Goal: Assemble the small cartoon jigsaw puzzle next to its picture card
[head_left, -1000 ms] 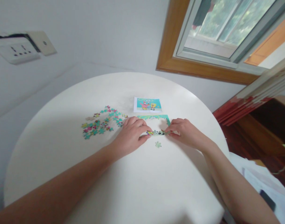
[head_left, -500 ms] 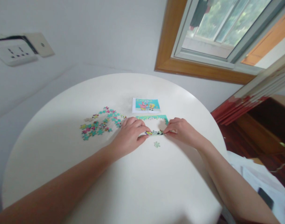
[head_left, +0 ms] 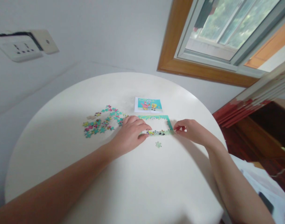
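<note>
A rectangular jigsaw border (head_left: pixel 170 122) lies joined on the white round table, its middle open to the tabletop. My left hand (head_left: pixel 132 132) rests over its left side, covering part of it; thumb and forefinger grip the left end of the bottom row of pieces. At the lower right corner, the bent fingers of my right hand (head_left: pixel 190 130) close in a pinch on the border's edge. One loose pale green puzzle piece (head_left: pixel 158 144) lies just below the bottom row. Behind the border is a picture card (head_left: pixel 149 105) with two cartoon figures.
Many loose puzzle pieces (head_left: pixel 100 126) are spread to the left of my left hand. The round table (head_left: pixel 123 189) stands against a wall with a socket (head_left: pixel 23 48). A wood-framed window (head_left: pixel 217 74) and red-and-white curtain are at right; papers and a dark phone-like object (head_left: pixel 265 202) lie lower right.
My right hand has shifted right, from the bottom row to the border's lower right corner, uncovering the row's right end. My left hand stays at the left side. The view has turned slightly.
</note>
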A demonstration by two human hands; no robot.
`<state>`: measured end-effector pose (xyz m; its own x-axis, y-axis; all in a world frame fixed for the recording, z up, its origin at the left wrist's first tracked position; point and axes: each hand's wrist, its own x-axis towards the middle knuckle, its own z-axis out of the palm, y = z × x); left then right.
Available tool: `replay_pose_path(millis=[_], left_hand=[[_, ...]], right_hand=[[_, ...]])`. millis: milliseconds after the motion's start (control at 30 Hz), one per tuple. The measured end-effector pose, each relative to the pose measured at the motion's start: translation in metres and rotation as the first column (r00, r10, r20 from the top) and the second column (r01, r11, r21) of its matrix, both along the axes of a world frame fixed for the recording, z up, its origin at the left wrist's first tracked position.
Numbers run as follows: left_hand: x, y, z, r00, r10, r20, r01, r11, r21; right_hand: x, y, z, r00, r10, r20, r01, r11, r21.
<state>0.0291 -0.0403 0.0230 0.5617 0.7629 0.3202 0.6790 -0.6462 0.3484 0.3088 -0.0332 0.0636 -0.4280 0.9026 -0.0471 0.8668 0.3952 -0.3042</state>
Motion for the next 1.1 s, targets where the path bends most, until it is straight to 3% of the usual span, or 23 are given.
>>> replay_pose_path(millis=[1100], left_hand=[[0.003, -0.003, 0.002, 1.0, -0.004, -0.014, 0.004, 1.0, -0.003]], right_hand=[[-0.007, -0.001, -0.002, 1.0, 0.012, -0.006, -0.012, 1.0, 0.022]])
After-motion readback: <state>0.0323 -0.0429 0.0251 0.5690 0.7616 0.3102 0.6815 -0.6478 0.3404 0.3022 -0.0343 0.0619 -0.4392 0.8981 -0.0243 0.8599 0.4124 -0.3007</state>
